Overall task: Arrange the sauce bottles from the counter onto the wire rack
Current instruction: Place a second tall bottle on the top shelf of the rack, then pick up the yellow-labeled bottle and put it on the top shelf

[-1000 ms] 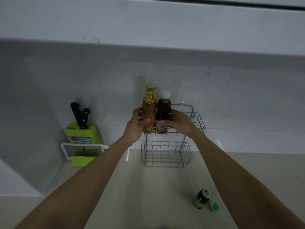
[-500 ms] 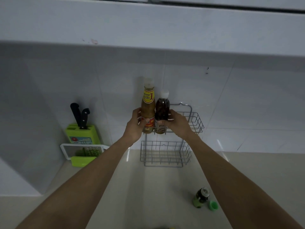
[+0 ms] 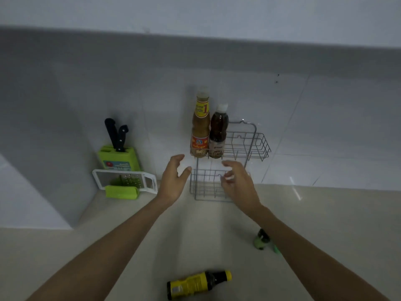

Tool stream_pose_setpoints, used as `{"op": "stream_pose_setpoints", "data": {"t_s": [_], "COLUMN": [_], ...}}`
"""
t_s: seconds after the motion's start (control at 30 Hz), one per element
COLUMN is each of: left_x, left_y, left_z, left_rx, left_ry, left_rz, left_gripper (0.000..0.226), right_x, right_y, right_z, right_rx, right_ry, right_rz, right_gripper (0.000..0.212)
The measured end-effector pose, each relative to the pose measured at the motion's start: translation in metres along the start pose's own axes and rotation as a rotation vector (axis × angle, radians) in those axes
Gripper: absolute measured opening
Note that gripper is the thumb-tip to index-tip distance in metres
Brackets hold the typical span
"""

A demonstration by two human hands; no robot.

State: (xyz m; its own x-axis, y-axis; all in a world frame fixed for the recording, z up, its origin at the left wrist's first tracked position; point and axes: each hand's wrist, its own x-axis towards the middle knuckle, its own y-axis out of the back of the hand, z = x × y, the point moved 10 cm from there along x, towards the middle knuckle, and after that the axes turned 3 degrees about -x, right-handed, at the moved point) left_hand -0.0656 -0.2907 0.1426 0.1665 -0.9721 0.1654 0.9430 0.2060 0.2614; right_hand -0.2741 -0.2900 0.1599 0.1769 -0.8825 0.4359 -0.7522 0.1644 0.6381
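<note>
Both hands, left hand and right hand, hung open and empty at frame centre below the wire rack; the yellow-labelled bottle lying at bottom centre probably wanted a firm mid-body grip.

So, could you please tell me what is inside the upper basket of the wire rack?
The upper basket holds two upright bottles at its left end: a tall brown sauce bottle and a darker bottle beside it. The rest looks empty. The wires partly cover the bottle bases.

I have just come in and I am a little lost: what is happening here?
A person is putting sauce bottles on a grey wire rack. A tall tan bottle and a shorter dark bottle stand on its upper shelf. Both hands, left and right, are open and empty. A yellow-labelled bottle lies on the counter.
</note>
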Motion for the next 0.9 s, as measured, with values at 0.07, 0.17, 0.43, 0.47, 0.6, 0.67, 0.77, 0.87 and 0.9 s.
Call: {"op": "stream_pose_setpoints", "data": {"t_s": [0.07,0.17,0.43,0.47,0.6,0.67,0.77,0.87,0.9], "left_x": [-0.025,-0.068,-0.123,-0.125,-0.131,-0.131,-0.129,-0.124,-0.123], "left_y": [-0.004,-0.011,-0.001,-0.002,-0.007,-0.007,-0.006,-0.002,0.000], "left_z": [-0.029,-0.076,-0.130,-0.132,-0.139,-0.141,-0.143,-0.143,-0.144], "left_rx": [0.023,0.085,0.137,0.140,0.157,0.153,0.121,0.091,0.088], "left_ry": [0.079,0.217,0.433,0.449,0.487,0.499,0.528,0.547,0.552], "left_rz": [-0.130,-0.348,-0.436,-0.452,-0.476,-0.470,-0.458,-0.437,-0.428], "left_gripper": [0.025,0.018,0.015,0.015,0.019,0.019,0.017,0.018,0.019], "right_x": [-0.044,-0.123,-0.209,-0.211,-0.214,-0.213,-0.202,-0.185,-0.185], "right_y": [-0.045,-0.097,-0.139,-0.142,-0.147,-0.143,-0.133,-0.126,-0.129], "right_z": [0.022,0.057,0.091,0.093,0.096,0.100,0.099,0.109,0.109], "right_rx": [-0.083,-0.108,-0.359,-0.367,-0.302,-0.193,0.272,0.535,0.557], "right_ry": [-0.007,-0.129,-0.110,-0.112,-0.193,-0.303,-0.632,-0.825,-0.841], "right_rz": [-0.366,-0.919,-1.257,-1.260,-1.284,-1.270,-1.044,-0.728,-0.731], "right_gripper": [0.026,0.041,0.052,0.048,0.037,0.028,0.007,0.018,0.026]}}
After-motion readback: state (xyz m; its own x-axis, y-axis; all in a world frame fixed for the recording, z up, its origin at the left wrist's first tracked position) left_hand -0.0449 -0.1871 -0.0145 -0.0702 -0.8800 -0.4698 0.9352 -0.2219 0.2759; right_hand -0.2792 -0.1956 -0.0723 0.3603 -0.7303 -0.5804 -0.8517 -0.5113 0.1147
